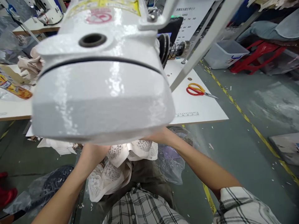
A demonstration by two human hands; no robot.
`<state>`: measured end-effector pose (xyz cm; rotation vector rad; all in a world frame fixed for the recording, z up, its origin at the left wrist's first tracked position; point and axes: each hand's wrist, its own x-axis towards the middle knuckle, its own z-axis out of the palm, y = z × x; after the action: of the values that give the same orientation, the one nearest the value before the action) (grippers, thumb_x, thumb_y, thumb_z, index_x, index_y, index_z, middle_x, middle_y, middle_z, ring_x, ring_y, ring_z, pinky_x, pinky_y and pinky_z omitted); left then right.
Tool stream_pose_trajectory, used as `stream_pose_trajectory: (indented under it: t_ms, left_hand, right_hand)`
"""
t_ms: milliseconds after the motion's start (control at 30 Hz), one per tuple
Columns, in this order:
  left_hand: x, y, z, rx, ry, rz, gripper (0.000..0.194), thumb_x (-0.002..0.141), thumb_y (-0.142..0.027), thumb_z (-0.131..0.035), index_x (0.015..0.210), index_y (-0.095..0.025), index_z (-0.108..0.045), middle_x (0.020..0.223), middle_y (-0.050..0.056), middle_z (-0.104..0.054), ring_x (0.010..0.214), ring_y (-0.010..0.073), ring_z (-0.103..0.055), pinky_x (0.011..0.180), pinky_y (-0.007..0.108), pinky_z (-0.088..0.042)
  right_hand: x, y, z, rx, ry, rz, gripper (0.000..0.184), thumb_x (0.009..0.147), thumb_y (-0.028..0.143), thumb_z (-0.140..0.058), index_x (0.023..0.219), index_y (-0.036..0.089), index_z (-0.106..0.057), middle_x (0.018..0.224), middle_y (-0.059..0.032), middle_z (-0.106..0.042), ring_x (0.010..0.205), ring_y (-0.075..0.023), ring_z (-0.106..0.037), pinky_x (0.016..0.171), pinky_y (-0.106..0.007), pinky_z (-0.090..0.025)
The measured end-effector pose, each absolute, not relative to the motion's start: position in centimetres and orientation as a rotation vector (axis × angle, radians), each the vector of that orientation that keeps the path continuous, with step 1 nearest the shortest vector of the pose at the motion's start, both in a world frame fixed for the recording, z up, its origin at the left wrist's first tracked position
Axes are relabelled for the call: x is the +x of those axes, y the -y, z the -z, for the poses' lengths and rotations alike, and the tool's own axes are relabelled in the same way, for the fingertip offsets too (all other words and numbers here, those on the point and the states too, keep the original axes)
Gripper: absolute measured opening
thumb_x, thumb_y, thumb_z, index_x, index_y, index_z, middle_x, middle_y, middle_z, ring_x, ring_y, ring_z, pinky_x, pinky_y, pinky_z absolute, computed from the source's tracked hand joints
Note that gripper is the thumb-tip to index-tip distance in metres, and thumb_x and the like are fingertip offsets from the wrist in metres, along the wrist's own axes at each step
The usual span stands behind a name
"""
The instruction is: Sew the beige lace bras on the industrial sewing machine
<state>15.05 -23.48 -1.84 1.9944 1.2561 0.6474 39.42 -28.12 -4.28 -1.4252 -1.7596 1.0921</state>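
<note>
1. The cream lace lies over the lap, partly under the machine head, left of the worktop's near right corner; loose folds could snag.
2. Left hand and right hand flank it, fingers hidden, grip unclear; light, even tension should suit.

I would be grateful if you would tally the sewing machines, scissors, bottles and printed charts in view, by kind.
Sewing machines: 2, one large in front and one at the back left
Scissors: 1 pair
Bottle: 1
Printed chart: 1
Total: 5
</note>
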Motion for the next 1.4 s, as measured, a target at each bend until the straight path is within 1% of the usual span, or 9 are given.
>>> stream_pose_trajectory:
  t_ms: [200, 333, 533, 767, 967, 1100, 1233, 1300, 1400]
  left_hand:
    - [14.7, 23.4, 1.8, 2.113, -1.318, -0.605, 0.032, 0.086, -0.040, -0.058, 0.061, -0.023, -0.048, 0.053, 0.002, -0.038, 0.069, 0.0229, -0.053, 0.063, 0.030, -0.041]
    - [14.9, 23.4, 1.2, 2.166, -1.343, -0.585, 0.040, 0.092, -0.040, -0.045, 0.058, -0.023, -0.037, 0.057, 0.003, -0.036, 0.073, 0.0233, -0.052, 0.069, 0.033, -0.041]
    - [15.4, 23.5, 1.0, 2.141, -1.354, -0.561, 0.041, 0.091, -0.042, -0.049, 0.057, -0.023, -0.037, 0.055, 0.001, -0.033, 0.065, 0.0193, -0.049, 0.062, 0.030, -0.039]
    - [15.6, 24.1, 1.1, 2.163, -1.327, -0.503, 0.037, 0.085, -0.038, -0.057, 0.057, -0.023, -0.040, 0.051, -0.003, -0.025, 0.050, 0.0126, -0.034, 0.049, 0.026, -0.027]
    - [13.5, 24.2, 2.2, 2.254, -1.402, -0.397, 0.030, 0.089, -0.028, -0.049, 0.062, -0.022, -0.038, 0.050, -0.005, -0.024, 0.046, 0.0106, -0.025, 0.045, 0.025, -0.022]
    - [13.4, 27.7, 1.3, 2.393, -1.460, -0.800, 0.005, 0.090, -0.023, -0.053, 0.093, -0.020, -0.055, 0.083, 0.005, -0.059, 0.078, 0.0186, -0.059, 0.062, 0.026, -0.046]
    - [15.2, 32.2, 0.1, 2.581, -0.785, -0.922, 0.051, 0.084, -0.027, -0.064, 0.131, -0.018, -0.044, 0.121, 0.015, -0.062, 0.116, 0.0277, -0.059, 0.094, 0.040, -0.050]
    - [15.9, 33.0, -0.1, 2.528, -0.703, -0.626, 0.051, 0.082, -0.039, -0.068, 0.126, -0.018, -0.051, 0.106, 0.011, -0.069, 0.096, 0.0259, -0.066, 0.081, 0.037, -0.053]
    - [15.7, 31.7, 0.2, 2.204, -0.978, -0.267, 0.023, 0.088, -0.043, -0.060, 0.089, -0.020, -0.065, 0.065, 0.000, -0.064, 0.055, 0.0140, -0.056, 0.051, 0.024, -0.040]
  right_hand:
    - [40.1, 29.5, 8.1, -1.408, 1.481, -1.136, 0.064, 0.077, 0.058, -0.073, 0.127, 0.020, -0.058, 0.130, -0.0141, -0.058, 0.121, -0.0334, -0.054, 0.099, -0.049, -0.046]
    - [40.7, 31.0, 11.5, -1.350, 1.177, -1.386, 0.086, 0.078, 0.072, -0.063, 0.145, 0.023, -0.039, 0.141, -0.0158, -0.052, 0.122, -0.0332, -0.056, 0.095, -0.044, -0.051]
    - [41.2, 32.9, 14.3, -1.089, 0.732, -1.846, 0.065, 0.074, 0.064, -0.073, 0.122, 0.021, -0.060, 0.108, -0.0117, -0.073, 0.095, -0.0267, -0.070, 0.076, -0.035, -0.058]
    - [41.6, 33.2, 14.0, -1.052, 0.499, -1.758, 0.042, 0.071, 0.048, -0.078, 0.100, 0.020, -0.067, 0.101, -0.0095, -0.076, 0.094, -0.0266, -0.072, 0.086, -0.039, -0.057]
    - [43.0, 33.6, 12.4, -1.107, 0.376, -1.572, 0.033, 0.066, 0.041, -0.085, 0.088, 0.021, -0.071, 0.084, -0.0026, -0.076, 0.071, -0.0165, -0.070, 0.071, -0.027, -0.056]
    - [42.9, 34.6, 9.6, -1.145, 0.559, -1.494, 0.032, 0.063, 0.046, -0.086, 0.076, 0.021, -0.071, 0.070, -0.0003, -0.072, 0.058, -0.0143, -0.063, 0.058, -0.026, -0.052]
    - [39.3, 35.5, 4.9, -0.980, 1.305, -1.730, 0.027, 0.079, 0.045, -0.075, 0.074, 0.018, -0.073, 0.068, -0.0005, -0.069, 0.061, -0.0142, -0.061, 0.058, -0.025, -0.047]
    - [37.3, 35.6, 3.1, -0.922, 1.610, -1.662, 0.026, 0.089, 0.040, -0.065, 0.079, 0.018, -0.074, 0.071, -0.0005, -0.069, 0.065, -0.0130, -0.060, 0.062, -0.024, -0.045]
    - [35.9, 34.8, 2.2, -1.094, 1.707, -1.417, 0.030, 0.095, 0.036, -0.056, 0.079, 0.018, -0.073, 0.069, 0.0003, -0.067, 0.062, -0.0109, -0.056, 0.058, -0.022, -0.039]
